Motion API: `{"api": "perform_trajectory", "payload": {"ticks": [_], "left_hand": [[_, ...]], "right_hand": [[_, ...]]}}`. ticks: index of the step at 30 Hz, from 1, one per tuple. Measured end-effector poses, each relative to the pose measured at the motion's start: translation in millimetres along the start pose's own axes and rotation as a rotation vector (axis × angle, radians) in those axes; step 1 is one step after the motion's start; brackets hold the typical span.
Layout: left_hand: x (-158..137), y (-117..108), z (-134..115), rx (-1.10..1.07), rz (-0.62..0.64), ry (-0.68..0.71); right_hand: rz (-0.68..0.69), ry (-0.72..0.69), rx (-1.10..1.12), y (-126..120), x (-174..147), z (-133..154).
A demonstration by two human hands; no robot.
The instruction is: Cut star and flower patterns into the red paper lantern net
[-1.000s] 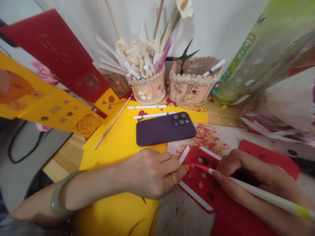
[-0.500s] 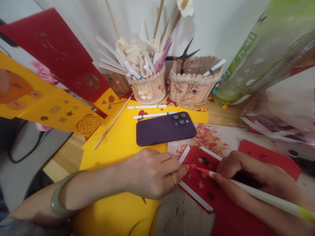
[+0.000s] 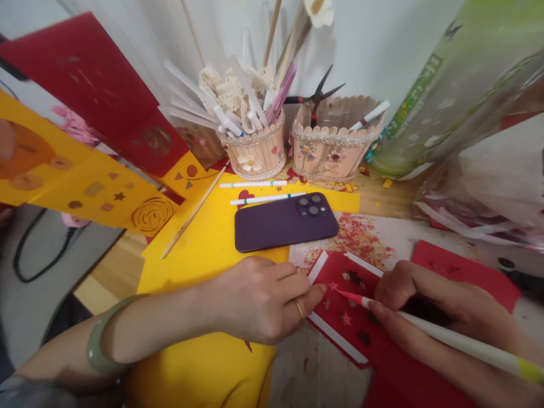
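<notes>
My right hand (image 3: 425, 323) is closed around a white pen (image 3: 454, 340) with a red pointed tip and a yellow-green band. Its tip reaches a small star on a red paper card (image 3: 340, 340). Several star-shaped cut-outs cover that card, and white strips line its edges. My left hand (image 3: 272, 303), with curled fingers, grips the card's left edge, its thumb lying on the surface. The fingers under this hand are partly hidden. A dark purple phone (image 3: 280, 226) lies just beyond both hands.
Yellow paper (image 3: 195, 255) lies under my left arm, with two white sticks (image 3: 255, 185) and a thin wooden stick (image 3: 195, 212) on it. Decorated baskets (image 3: 338, 147) hold pens and pliers. A tall green-and-clear bag (image 3: 459, 96) stands right. Decorated cards (image 3: 85, 85) stand left.
</notes>
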State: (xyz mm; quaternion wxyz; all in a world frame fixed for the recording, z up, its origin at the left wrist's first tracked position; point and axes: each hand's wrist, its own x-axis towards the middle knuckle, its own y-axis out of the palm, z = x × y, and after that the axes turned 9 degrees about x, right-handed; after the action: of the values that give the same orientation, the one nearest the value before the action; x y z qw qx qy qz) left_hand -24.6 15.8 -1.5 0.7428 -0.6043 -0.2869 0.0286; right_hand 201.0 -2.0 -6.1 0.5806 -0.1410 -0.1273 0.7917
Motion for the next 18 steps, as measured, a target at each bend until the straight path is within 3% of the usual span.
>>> {"api": "perform_trajectory", "payload": {"ticks": [18], "left_hand": [[-0.3,0.0,0.8,0.017,-0.01,0.011]], "right_hand": [[0.002,-0.01,0.022,-0.9,1.0,0.2]]}}
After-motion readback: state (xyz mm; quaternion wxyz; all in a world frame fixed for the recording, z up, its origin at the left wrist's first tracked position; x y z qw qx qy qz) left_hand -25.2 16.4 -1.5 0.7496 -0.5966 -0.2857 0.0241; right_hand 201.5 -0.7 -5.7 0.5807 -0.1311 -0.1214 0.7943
